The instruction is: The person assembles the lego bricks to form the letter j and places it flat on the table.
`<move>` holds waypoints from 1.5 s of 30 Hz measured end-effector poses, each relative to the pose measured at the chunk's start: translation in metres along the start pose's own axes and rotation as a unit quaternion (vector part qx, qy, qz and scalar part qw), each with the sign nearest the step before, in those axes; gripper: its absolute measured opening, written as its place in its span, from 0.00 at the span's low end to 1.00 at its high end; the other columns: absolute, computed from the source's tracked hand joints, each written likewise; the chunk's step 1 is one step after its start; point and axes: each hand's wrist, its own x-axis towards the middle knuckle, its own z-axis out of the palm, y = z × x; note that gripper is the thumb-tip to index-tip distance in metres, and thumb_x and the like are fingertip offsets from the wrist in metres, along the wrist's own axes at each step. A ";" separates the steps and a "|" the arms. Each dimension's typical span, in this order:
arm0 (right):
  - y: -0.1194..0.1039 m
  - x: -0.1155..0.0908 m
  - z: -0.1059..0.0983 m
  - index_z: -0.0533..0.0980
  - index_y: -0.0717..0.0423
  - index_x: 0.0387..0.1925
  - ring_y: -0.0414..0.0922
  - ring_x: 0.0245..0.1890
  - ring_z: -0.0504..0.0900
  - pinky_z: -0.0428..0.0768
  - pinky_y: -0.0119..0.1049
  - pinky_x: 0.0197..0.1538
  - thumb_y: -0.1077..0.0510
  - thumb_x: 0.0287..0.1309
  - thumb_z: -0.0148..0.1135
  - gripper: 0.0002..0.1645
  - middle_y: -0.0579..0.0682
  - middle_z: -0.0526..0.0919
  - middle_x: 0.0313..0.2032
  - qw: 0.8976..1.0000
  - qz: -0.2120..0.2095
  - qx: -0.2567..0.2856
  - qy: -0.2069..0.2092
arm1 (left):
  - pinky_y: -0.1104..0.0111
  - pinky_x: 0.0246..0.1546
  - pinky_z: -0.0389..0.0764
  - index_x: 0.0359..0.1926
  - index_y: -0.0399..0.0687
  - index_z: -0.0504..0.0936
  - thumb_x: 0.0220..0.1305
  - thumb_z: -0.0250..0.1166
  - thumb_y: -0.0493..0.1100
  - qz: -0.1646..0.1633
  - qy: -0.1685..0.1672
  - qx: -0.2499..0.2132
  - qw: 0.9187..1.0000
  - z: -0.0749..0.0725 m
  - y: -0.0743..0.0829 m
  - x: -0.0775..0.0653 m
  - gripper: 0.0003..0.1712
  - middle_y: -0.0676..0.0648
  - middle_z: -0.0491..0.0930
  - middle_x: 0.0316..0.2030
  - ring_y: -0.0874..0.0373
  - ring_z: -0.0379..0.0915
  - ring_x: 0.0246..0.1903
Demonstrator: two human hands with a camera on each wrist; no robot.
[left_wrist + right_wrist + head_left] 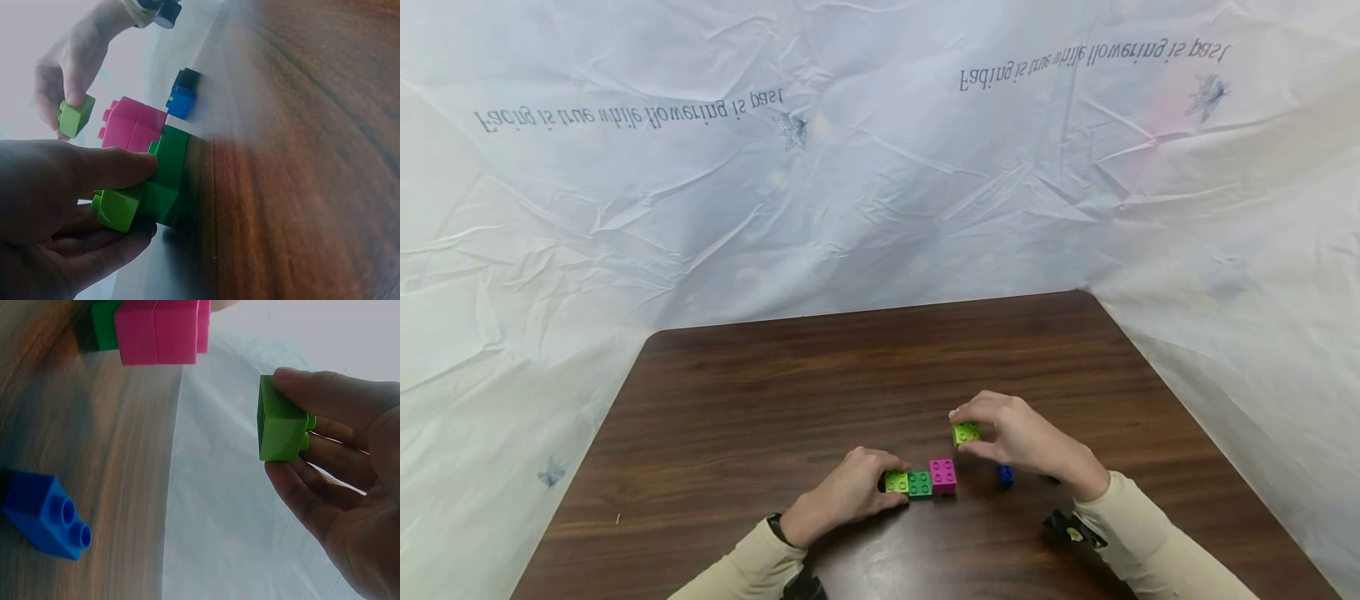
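Note:
My left hand [850, 492] grips a small assembly of toy building blocks low over the table, thumb and fingers on either side of its left end. A lime green block [119, 209] forms that end, joined to a dark green part [170, 150]. At the right end is a pink part [942, 473], standing higher than the green, with a seam down its side. My right hand [1030, 437] pinches a separate lime green block [281, 422] between thumb and fingertips. That block is raised off the table, behind and right of the pink part, its studs turned toward the palm.
A blue block [47, 515] rests on the brown wooden table [760, 392] beneath my right hand. Next to it is a black block [186, 79], mostly hidden by the right arm in the head view. White printed sheeting [865, 200] hangs around the back and sides.

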 end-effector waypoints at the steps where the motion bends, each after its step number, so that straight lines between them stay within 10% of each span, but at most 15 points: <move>1: -0.001 0.000 0.000 0.82 0.54 0.47 0.40 0.40 0.82 0.80 0.29 0.35 0.60 0.49 0.75 0.20 0.48 0.84 0.43 1.000 -0.002 0.003 -0.001 | 0.76 0.40 0.78 0.47 0.47 0.86 0.53 0.75 0.48 0.001 0.001 0.000 1.000 0.000 0.000 0.000 0.20 0.55 0.86 0.39 0.70 0.78 0.38; 45: -0.011 0.003 0.026 0.81 0.52 0.45 0.38 0.40 0.83 0.81 0.28 0.40 0.56 0.51 0.75 0.18 0.46 0.85 0.41 0.996 -0.071 0.050 -0.011 | 0.79 0.36 0.77 0.47 0.47 0.86 0.55 0.74 0.48 -0.005 -0.012 -0.014 1.000 0.000 -0.004 0.003 0.19 0.54 0.86 0.39 0.70 0.78 0.38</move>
